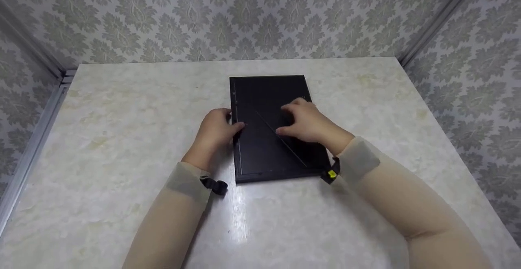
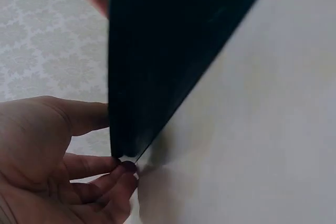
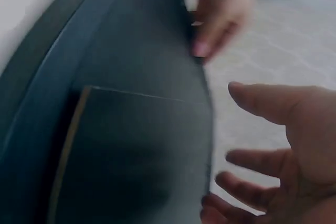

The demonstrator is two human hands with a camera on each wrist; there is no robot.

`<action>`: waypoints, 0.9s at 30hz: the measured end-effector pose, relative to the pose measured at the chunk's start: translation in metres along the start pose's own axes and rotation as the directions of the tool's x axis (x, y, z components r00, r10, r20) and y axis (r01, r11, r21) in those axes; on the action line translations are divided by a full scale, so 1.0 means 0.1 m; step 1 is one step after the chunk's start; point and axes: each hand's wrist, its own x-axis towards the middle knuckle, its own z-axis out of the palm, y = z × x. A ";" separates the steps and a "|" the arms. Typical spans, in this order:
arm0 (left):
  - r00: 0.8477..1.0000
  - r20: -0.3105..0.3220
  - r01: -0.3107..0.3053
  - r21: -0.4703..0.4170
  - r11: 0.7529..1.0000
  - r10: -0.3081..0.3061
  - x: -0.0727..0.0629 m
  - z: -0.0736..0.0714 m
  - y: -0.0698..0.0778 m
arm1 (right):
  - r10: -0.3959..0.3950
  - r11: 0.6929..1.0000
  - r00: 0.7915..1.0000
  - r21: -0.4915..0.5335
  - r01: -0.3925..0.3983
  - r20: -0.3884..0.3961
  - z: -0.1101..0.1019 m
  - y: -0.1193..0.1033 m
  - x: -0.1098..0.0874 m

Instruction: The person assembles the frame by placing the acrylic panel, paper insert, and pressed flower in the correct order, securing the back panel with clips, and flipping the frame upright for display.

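Observation:
A flat black rectangular frame (image 1: 264, 92) with a thin rim lies on the table, looking like the back of a picture frame. At its left edge, my left hand (image 1: 215, 128) grips with the thumb on top and the fingers around the side. My right hand (image 1: 307, 120) is over the right half, thumb and fingers spread apart with nothing between them. A slanting line marks the edge of a black flap (image 3: 139, 150) on the frame; in the right wrist view that flap shows a brown cut edge. Whether any right fingertip touches the frame, I cannot tell.
The frame rests on a pale marbled table (image 1: 122, 138). Patterned wallpaper (image 1: 220, 20) stands behind the table and on both sides, with metal corner strips. Dark straps (image 1: 213, 185) hang at both wrists.

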 end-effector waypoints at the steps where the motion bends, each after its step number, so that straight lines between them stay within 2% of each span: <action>1: 1.000 0.008 0.015 -0.015 1.000 -0.015 -0.01 -0.01 0.01 | 0.018 0.999 1.000 -0.026 -0.017 0.001 0.02 -0.04 0.05; 3: 0.999 0.022 0.032 -0.036 0.999 -0.032 -0.02 -0.02 0.02 | 0.053 0.997 0.999 -0.048 -0.052 0.007 0.06 -0.09 0.13; 6: 0.998 0.047 0.046 -0.058 0.997 -0.043 -0.05 -0.04 0.07 | 0.086 0.996 0.996 -0.015 -0.086 0.013 0.10 -0.11 0.19; 11: 0.997 0.054 0.063 -0.071 0.996 -0.059 -0.07 -0.06 0.08 | 0.088 0.995 0.996 0.041 -0.088 0.004 0.13 -0.10 0.21; 17: 0.994 0.049 0.098 -0.072 0.993 -0.094 -0.08 -0.08 0.08 | 0.091 0.996 0.995 0.027 -0.090 -0.031 0.17 -0.10 0.26; 21: 0.994 0.060 0.094 -0.092 0.991 -0.089 -0.08 -0.09 0.09 | 0.120 0.992 0.991 0.029 -0.119 -0.063 0.22 -0.15 0.28; 27: 0.994 0.078 0.088 -0.125 0.988 -0.079 -0.06 -0.08 0.07 | 0.166 0.976 0.978 0.167 -0.143 -0.128 0.34 -0.10 0.36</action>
